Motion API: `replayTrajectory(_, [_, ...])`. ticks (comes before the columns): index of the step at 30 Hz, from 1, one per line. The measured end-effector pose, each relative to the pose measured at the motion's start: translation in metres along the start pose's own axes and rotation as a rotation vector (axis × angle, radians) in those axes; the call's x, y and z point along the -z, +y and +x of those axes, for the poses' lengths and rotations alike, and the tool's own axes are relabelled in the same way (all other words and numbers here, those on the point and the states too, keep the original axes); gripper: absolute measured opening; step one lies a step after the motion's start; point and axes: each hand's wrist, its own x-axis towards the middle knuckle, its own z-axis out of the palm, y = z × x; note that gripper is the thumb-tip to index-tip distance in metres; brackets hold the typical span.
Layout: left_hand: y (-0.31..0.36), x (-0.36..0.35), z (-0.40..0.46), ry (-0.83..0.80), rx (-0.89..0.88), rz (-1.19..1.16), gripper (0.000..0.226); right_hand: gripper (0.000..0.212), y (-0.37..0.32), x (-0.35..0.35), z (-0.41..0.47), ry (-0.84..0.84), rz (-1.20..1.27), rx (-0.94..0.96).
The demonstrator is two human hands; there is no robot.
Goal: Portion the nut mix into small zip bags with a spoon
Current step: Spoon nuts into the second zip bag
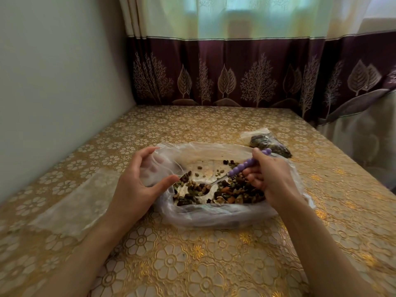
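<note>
A large clear plastic bag (214, 217) lies open on the table, with the nut mix (233, 191) spread inside it. My right hand (271, 179) grips a spoon (240, 168) by its purple beaded handle; the metal bowl of the spoon is down in the nuts near the bag's middle. My left hand (137, 181) holds a small clear zip bag (159, 166) at the big bag's left rim, fingers curled behind it and thumb in front. A filled small zip bag (267, 142) lies on the table behind my right hand.
The table (192, 264) wears a gold floral cover. A flat clear plastic sheet or bag (72, 202) lies to the left of my left arm. A wall stands at the left and a purple patterned curtain (235, 78) hangs behind the table.
</note>
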Motion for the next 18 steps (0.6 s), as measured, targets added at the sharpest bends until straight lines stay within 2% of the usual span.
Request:
replayTrajectory(6, [-0.001,-0.005,0.001,-0.032,-0.021,0.026,0.071,0.039,-0.007,0.001,-0.001,0.140,0.135,0.145])
replayTrajectory(10, [-0.002,-0.007,0.003,-0.063,-0.016,0.043,0.071,0.037,-0.013,-0.004,-0.006,0.161,0.161,0.265])
replayTrajectory(14, [-0.005,-0.008,0.003,-0.073,-0.024,0.060,0.073,0.038,-0.012,-0.017,-0.012,0.115,0.158,0.348])
replayTrajectory(18, [-0.006,-0.008,0.003,-0.086,-0.021,0.058,0.075,0.035,-0.008,-0.033,-0.022,-0.024,0.144,0.439])
